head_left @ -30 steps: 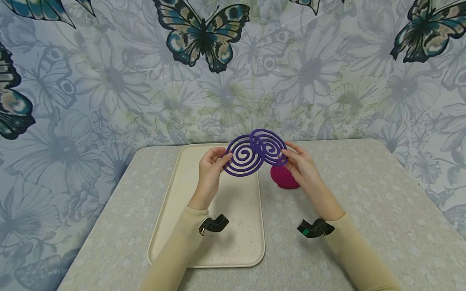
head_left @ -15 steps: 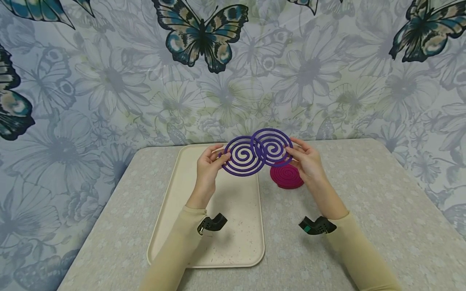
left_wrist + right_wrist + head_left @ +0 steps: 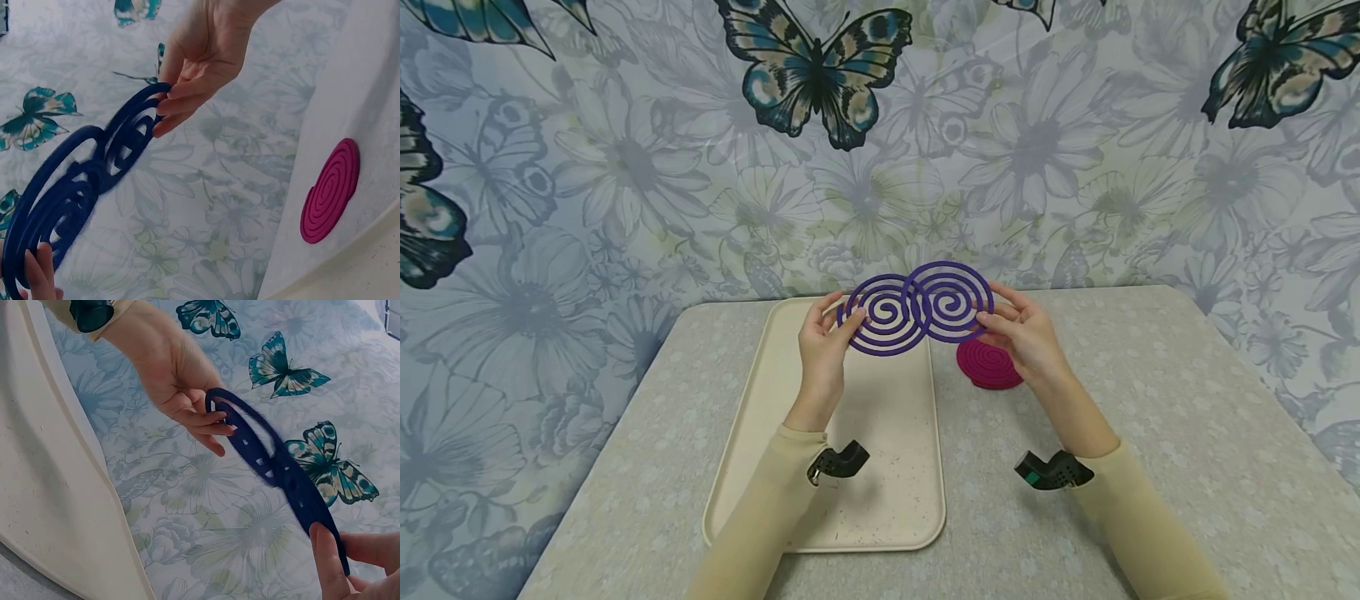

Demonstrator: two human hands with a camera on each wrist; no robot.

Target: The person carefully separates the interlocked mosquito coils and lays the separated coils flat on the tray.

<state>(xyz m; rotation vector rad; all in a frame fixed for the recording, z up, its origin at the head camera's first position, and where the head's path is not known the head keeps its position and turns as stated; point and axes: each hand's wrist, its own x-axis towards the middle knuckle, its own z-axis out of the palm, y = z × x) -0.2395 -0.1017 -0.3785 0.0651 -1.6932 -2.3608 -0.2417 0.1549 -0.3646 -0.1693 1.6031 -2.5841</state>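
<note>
— Butterfly-print wall (image 3: 865, 208) behind, pale table (image 3: 1187, 400) below: where are the purple spirals (image 3: 917, 307)?
— Mid-frame, held up before the upper right corner of my cream tray (image 3: 887, 425). They overlap; I can't tell whether they're joined.
— How do you grip them?
— My left hand (image 3: 823, 354) pinches the left rim, my right hand (image 3: 1030, 337) the right. Their long axis runs sideways between, right end slightly higher; neither hand is nearer.
— And the magenta spiral (image 3: 987, 367)?
— On the table, just below my right hand in the frame.
</note>
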